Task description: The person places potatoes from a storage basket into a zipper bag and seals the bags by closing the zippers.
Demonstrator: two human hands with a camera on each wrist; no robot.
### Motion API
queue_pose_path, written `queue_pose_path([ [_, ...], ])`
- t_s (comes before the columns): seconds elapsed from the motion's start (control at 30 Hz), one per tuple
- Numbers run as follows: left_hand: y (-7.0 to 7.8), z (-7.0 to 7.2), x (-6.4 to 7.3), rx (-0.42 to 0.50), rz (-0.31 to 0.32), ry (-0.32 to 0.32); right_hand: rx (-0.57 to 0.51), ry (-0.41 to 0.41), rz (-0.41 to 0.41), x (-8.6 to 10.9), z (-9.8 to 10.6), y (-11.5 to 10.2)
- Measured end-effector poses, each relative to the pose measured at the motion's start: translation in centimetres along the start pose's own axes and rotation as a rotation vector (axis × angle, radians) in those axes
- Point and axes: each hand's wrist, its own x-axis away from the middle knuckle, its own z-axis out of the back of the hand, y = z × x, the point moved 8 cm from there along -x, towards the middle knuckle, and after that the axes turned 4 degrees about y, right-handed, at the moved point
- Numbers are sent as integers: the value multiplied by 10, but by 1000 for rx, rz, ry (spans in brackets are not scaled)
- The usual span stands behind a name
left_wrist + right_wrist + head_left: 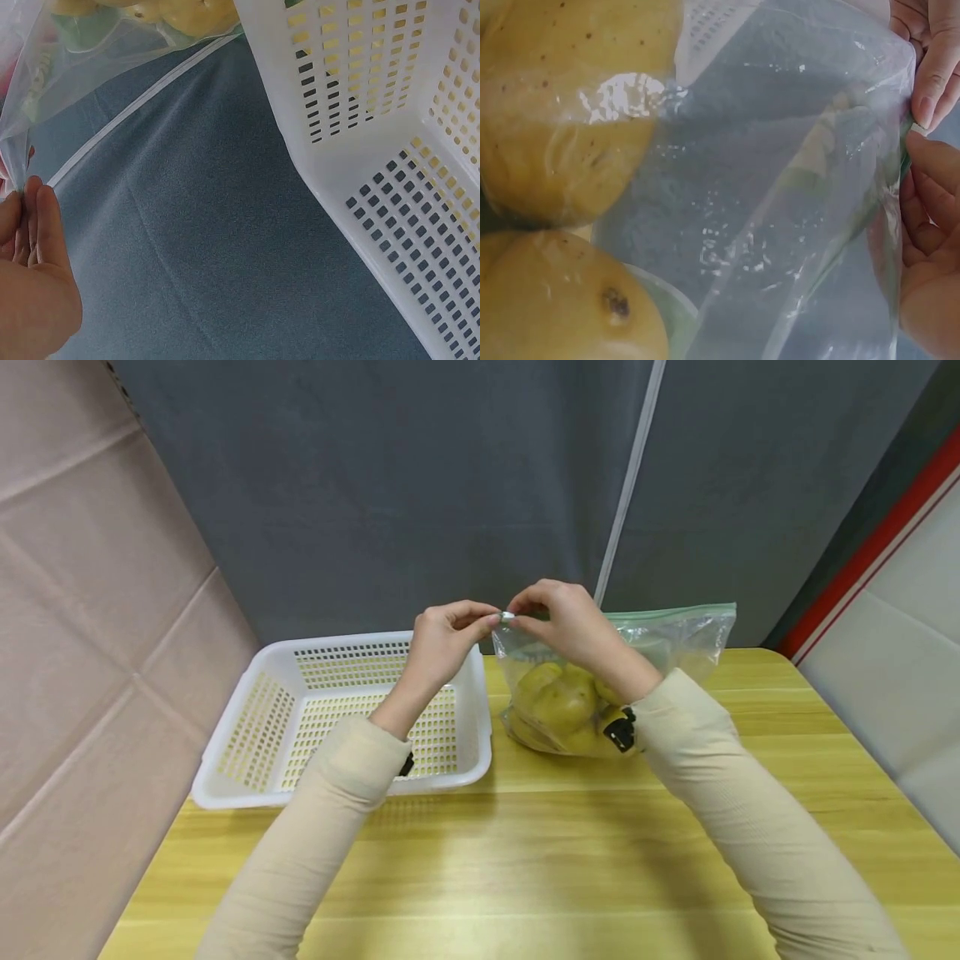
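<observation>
A clear plastic zip bag (667, 639) with a green strip along its top stands on the table, its mouth edge stretched from the hands to the right. Several yellow, brown-speckled fruits (566, 703) lie in its bottom; their exact kind is unclear. My left hand (441, 642) pinches the bag's upper left corner between thumb and fingertips. Right beside it, my right hand (570, 622) pinches the same top edge, a small whitish piece showing between the two hands. In the right wrist view, the fingertips of both hands nearly meet at the green strip (906, 150).
Left of the bag, a white perforated plastic basket (480, 752) stands on the wooden table (480, 868), partly behind my left forearm. A grey curtain (390, 485) hangs behind the table. Pale padded walls (90, 635) flank the left and right sides.
</observation>
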Motion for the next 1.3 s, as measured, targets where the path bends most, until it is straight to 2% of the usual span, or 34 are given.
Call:
queue_pose_path([
  [0.43, -1, -1, 0, -93, 15, -24, 72, -34, 13, 5, 4, 4],
  [0.8, -3, 0, 0, -104, 13, -17, 102, -67, -5, 12, 9, 12],
  [1.3, -6, 1, 2, -138, 4, -16, 190, -27, 41, 19, 24, 26],
])
